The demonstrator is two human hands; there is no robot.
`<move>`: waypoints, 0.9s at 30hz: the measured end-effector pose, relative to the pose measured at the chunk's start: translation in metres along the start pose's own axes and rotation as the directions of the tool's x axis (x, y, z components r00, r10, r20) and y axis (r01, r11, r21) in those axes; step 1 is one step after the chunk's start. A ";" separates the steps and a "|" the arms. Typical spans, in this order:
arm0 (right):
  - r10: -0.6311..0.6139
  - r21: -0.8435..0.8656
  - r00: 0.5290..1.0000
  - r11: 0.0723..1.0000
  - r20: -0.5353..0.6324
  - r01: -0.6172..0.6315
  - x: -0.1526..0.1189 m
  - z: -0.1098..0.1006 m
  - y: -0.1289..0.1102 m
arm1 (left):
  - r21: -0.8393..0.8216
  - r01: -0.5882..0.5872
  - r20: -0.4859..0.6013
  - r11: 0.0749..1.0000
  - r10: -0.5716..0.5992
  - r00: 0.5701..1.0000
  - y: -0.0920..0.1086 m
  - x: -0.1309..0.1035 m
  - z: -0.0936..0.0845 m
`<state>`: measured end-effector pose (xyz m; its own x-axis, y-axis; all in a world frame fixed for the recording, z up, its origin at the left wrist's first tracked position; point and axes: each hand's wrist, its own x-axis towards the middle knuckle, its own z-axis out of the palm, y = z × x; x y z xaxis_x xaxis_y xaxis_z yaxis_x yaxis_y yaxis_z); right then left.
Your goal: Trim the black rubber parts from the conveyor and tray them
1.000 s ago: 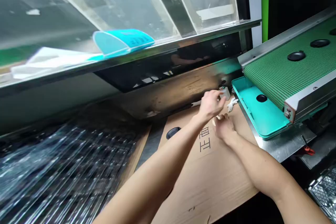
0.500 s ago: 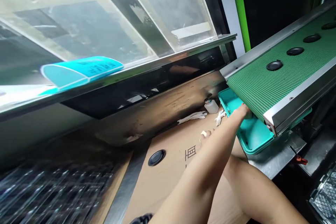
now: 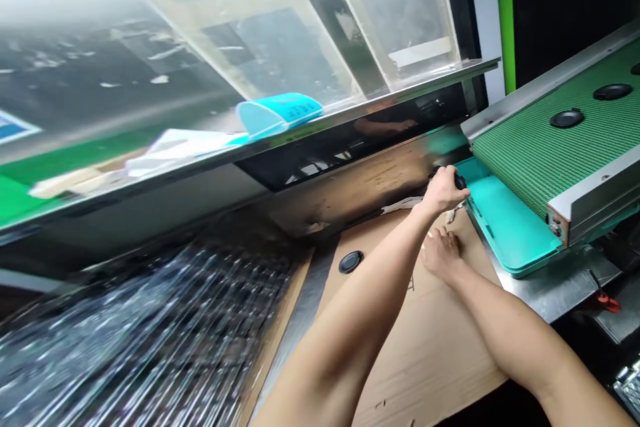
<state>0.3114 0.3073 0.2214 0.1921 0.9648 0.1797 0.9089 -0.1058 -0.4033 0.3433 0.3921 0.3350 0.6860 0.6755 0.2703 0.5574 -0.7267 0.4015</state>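
My left hand (image 3: 444, 189) is raised beside the near-left edge of the teal tray (image 3: 520, 223), its fingers closed round a black round plastic piece (image 3: 460, 181). Another dark shape shows behind its knuckles, and I cannot make out what it is. Lower down, my right hand (image 3: 441, 250) rests on the cardboard sheet (image 3: 430, 333) with fingers bent and slightly apart. Pale patches show at its fingertips, and nothing is visible in its grasp. A separate black disc (image 3: 351, 261) lies flat on the cardboard to the left of both hands.
A green conveyor belt (image 3: 565, 153) carries several black discs and ends above the tray. White gloves (image 3: 403, 204) lie along the back panel. Stacked clear plastic trays (image 3: 200, 327) fill the lower left. A blue holder (image 3: 280, 113) sits on the ledge.
My left hand has come up out of the teal tray under the belt's end, now with a black round piece. My right hand stays low on the cardboard. The view has swung left.
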 end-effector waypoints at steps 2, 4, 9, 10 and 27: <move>0.008 -0.017 1.000 1.000 0.009 -0.008 0.002 0.002 -0.003 | -0.362 0.112 -0.097 0.925 -0.157 0.983 -0.028 -0.027 -0.013; 0.018 -0.034 1.000 0.999 0.019 -0.018 0.005 0.002 -0.002 | -0.714 0.163 -0.090 0.681 -0.320 0.943 -0.060 -0.064 -0.016; 0.003 -0.085 1.000 0.996 0.012 -0.002 0.006 -0.002 0.003 | -0.980 0.121 0.006 0.160 -0.579 0.815 -0.125 -0.153 0.008; 0.000 -0.095 1.000 0.996 0.006 0.001 0.006 -0.002 0.004 | -0.989 0.112 0.032 0.097 -0.601 0.799 -0.133 -0.165 0.013; -0.076 -0.133 0.990 0.989 -0.120 0.060 0.020 -0.001 0.023 | -0.695 -0.011 0.399 -0.719 -0.399 0.826 -0.143 -0.190 -0.021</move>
<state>0.3369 0.3239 0.2162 0.1654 0.9340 0.3168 0.9600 -0.0788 -0.2688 0.1233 0.3704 0.2450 0.5309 0.7975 -0.2865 -0.7332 0.6018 0.3166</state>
